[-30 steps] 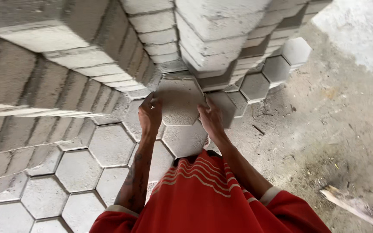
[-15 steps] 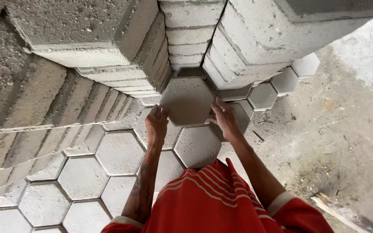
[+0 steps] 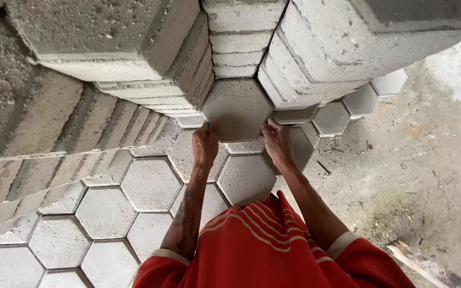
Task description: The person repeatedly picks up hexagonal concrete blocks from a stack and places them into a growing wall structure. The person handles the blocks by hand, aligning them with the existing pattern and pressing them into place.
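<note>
I hold a grey hexagonal concrete paving block point(image 3: 237, 108) between both hands, flat face up, at the foot of tall stacks of the same blocks. My left hand point(image 3: 206, 144) grips its lower left edge. My right hand point(image 3: 277, 142) grips its lower right edge. The block sits in a gap between the left stack point(image 3: 150, 64) and the right stack point(image 3: 316, 53), above a lower layer of hexagonal blocks point(image 3: 150, 184). My red striped shirt fills the bottom of the view.
Stacks of hexagonal blocks tower at the left and top. A low row of blocks point(image 3: 356, 101) runs to the right. Bare dirt ground point(image 3: 417, 170) lies on the right, with a wooden plank point(image 3: 428, 266) at the lower right corner.
The block has moved up and away from me into the gap between the stacks. Both hands followed it, and my view has shifted closer to the stacks.
</note>
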